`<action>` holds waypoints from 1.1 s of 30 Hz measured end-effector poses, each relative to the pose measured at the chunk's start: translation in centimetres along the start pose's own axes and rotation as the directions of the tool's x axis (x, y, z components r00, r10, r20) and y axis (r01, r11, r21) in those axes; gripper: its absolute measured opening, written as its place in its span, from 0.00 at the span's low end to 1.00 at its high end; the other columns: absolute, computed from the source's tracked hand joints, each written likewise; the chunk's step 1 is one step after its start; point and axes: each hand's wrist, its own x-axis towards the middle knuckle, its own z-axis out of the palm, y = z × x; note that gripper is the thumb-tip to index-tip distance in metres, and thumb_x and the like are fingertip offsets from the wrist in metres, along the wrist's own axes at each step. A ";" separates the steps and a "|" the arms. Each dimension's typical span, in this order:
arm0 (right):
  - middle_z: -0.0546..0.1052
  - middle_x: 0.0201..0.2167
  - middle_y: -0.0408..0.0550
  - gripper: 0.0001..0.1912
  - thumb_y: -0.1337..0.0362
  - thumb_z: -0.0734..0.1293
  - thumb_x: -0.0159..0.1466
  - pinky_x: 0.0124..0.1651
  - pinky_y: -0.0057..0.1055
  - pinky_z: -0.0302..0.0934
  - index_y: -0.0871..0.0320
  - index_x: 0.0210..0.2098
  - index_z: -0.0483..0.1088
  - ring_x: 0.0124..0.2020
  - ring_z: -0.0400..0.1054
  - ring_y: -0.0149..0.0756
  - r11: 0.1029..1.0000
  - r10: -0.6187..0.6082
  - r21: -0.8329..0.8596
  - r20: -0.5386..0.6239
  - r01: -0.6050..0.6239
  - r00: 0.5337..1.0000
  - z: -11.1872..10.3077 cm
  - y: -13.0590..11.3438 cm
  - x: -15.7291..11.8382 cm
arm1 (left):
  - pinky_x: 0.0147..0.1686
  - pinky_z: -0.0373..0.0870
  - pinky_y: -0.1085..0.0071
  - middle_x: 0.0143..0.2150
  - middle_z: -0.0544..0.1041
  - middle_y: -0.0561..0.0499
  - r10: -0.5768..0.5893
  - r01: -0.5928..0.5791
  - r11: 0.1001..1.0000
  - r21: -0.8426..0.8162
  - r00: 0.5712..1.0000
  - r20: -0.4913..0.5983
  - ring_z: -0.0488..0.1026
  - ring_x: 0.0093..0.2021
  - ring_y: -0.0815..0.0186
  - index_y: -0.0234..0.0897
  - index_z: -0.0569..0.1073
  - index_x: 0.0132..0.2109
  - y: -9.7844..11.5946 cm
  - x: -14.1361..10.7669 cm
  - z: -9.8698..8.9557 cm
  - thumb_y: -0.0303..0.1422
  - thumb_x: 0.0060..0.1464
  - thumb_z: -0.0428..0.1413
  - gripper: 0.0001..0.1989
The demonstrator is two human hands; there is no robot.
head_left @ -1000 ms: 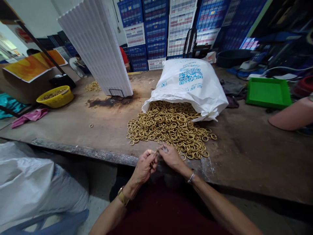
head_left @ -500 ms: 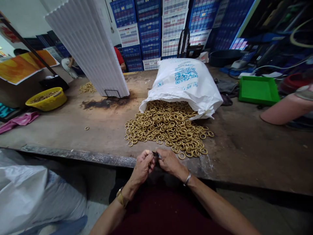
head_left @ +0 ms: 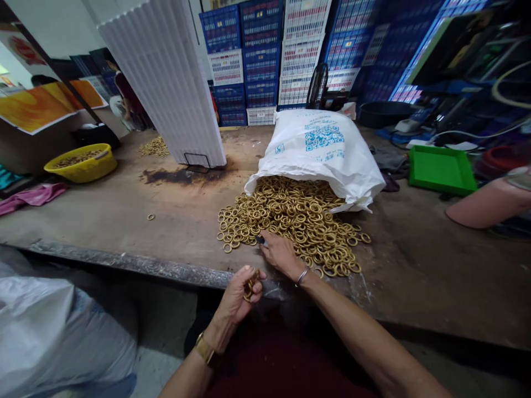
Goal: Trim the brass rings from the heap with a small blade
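Note:
My left hand (head_left: 239, 296), just off the front edge of the table, is closed around several brass-coloured rings (head_left: 250, 286). Over the near edge of the ring pile, my right hand (head_left: 282, 253) grips a small dark tool (head_left: 261, 240), whose kind I cannot make out; most of it is hidden in the fingers. The pile of brass-coloured rings (head_left: 290, 215) spills from the mouth of a white woven sack (head_left: 352, 160) lying on its side.
A single ring (head_left: 151, 217) lies left on the wooden table (head_left: 103, 221). A corrugated white panel (head_left: 166, 83) stands behind it. Further left is a yellow basin (head_left: 83, 172) with rings. At right are a green tray (head_left: 442, 168) and a pinkish cylinder (head_left: 485, 202). A white bag (head_left: 50, 331) sits below.
My hands have separated. The right one has gone forward to the pile with the dark tool, while the left stays near the edge, its rings now plainly visible.

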 end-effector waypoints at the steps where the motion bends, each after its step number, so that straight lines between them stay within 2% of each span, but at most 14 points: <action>1: 0.73 0.39 0.49 0.15 0.60 0.56 0.60 0.34 0.26 0.52 0.54 0.47 0.61 0.37 0.67 0.35 1.000 0.013 -0.015 0.015 -0.013 1.000 0.2 -0.1 0.2 | 0.14 0.48 0.83 0.30 0.71 0.50 -0.007 0.007 1.000 -0.014 1.000 0.009 0.58 0.18 0.79 0.34 0.63 0.30 0.1 0.0 -0.2 0.34 0.45 0.58 0.11; 6: 0.74 0.37 0.49 0.13 0.62 0.56 0.60 0.31 0.26 0.51 0.54 0.44 0.62 0.35 0.68 0.35 0.998 0.048 -0.049 0.033 -0.047 0.998 0.4 0.0 0.7 | 0.15 0.48 0.83 0.27 0.68 0.52 -0.077 0.081 0.992 -0.097 0.996 0.047 0.60 0.20 0.77 0.35 0.66 0.38 0.7 0.1 -0.5 0.30 0.41 0.59 0.14; 10: 0.75 0.32 0.48 0.13 0.63 0.57 0.59 0.29 0.25 0.49 0.55 0.44 0.63 0.31 0.68 0.34 1.000 0.030 -0.008 -0.001 -0.030 1.000 0.4 0.6 0.5 | 0.15 0.49 0.84 0.27 0.67 0.51 -0.087 0.095 0.984 -0.149 0.994 0.063 0.64 0.24 0.75 0.32 0.67 0.33 0.9 0.5 -0.6 0.31 0.42 0.59 0.11; 13: 0.74 0.28 0.45 0.14 0.63 0.58 0.58 0.30 0.25 0.50 0.55 0.43 0.64 0.28 0.66 0.32 0.993 -0.006 0.120 -0.026 0.009 1.000 0.6 1.1 0.1 | 0.15 0.49 0.84 0.27 0.68 0.52 -0.069 0.073 0.989 -0.127 0.997 0.041 0.65 0.25 0.74 0.33 0.64 0.29 1.1 0.9 -0.4 0.31 0.42 0.60 0.11; 16: 0.71 0.26 0.42 0.13 0.65 0.59 0.56 0.30 0.24 0.51 0.56 0.41 0.65 0.25 0.63 0.30 0.929 -0.001 0.369 -0.064 0.024 0.998 0.6 1.3 -0.6 | 0.14 0.48 0.84 0.25 0.67 0.54 -0.043 0.042 0.996 -0.084 0.999 -0.012 0.63 0.22 0.77 0.34 0.62 0.28 1.3 1.4 0.0 0.30 0.41 0.60 0.13; 20: 0.67 0.24 0.40 0.11 0.65 0.58 0.55 0.27 0.23 0.52 0.58 0.37 0.66 0.23 0.58 0.27 0.763 0.057 0.646 -0.029 -0.025 0.998 -0.1 0.6 -2.1 | 0.13 0.46 0.85 0.23 0.65 0.57 0.028 -0.022 0.998 0.051 0.992 -0.127 0.60 0.17 0.79 0.34 0.64 0.34 1.5 2.1 0.6 0.34 0.41 0.60 0.14; 22: 0.67 0.25 0.40 0.11 0.64 0.59 0.55 0.28 0.23 0.53 0.58 0.36 0.66 0.23 0.58 0.27 0.697 0.058 0.717 -0.017 -0.028 0.998 -0.5 0.1 -2.8 | 0.12 0.46 0.85 0.23 0.65 0.57 0.053 -0.036 0.991 0.129 0.990 -0.130 0.59 0.17 0.79 0.35 0.65 0.37 1.3 2.3 0.8 0.37 0.42 0.59 0.16; 25: 0.68 0.28 0.41 0.10 0.62 0.59 0.57 0.32 0.23 0.55 0.59 0.36 0.66 0.27 0.60 0.27 0.608 0.034 0.794 -0.022 -0.003 0.999 -0.8 -0.6 -3.6 | 0.12 0.45 0.84 0.22 0.64 0.57 0.050 -0.028 0.978 0.207 0.994 -0.101 0.58 0.16 0.80 0.34 0.65 0.33 0.9 2.5 1.1 0.40 0.41 0.58 0.16; 28: 0.67 0.26 0.41 0.11 0.60 0.60 0.57 0.29 0.22 0.55 0.59 0.36 0.66 0.26 0.59 0.26 0.550 0.065 0.834 0.012 -0.046 0.998 -0.7 -0.9 -4.1 | 0.13 0.45 0.82 0.19 0.62 0.59 0.112 -0.074 0.950 0.304 0.988 -0.109 0.56 0.15 0.79 0.34 0.65 0.29 0.6 2.4 1.1 0.42 0.41 0.58 0.15; 30: 0.65 0.23 0.40 0.12 0.59 0.60 0.57 0.25 0.21 0.53 0.59 0.36 0.65 0.22 0.57 0.25 0.522 0.106 0.847 0.050 -0.098 0.993 -0.5 -0.9 -4.3 | 0.13 0.46 0.81 0.17 0.60 0.60 0.213 -0.150 0.883 0.444 0.973 -0.093 0.53 0.14 0.79 0.34 0.67 0.28 0.5 2.3 1.0 0.42 0.43 0.56 0.14; 33: 0.62 0.18 0.37 0.12 0.57 0.59 0.57 0.20 0.21 0.50 0.59 0.32 0.64 0.18 0.53 0.23 0.473 0.144 0.864 0.117 -0.172 0.983 -0.3 -0.8 -4.3 | 0.15 0.48 0.80 0.16 0.60 0.59 0.362 -0.283 0.728 0.625 0.932 0.001 0.52 0.16 0.78 0.34 0.70 0.29 0.6 1.9 1.1 0.40 0.46 0.55 0.12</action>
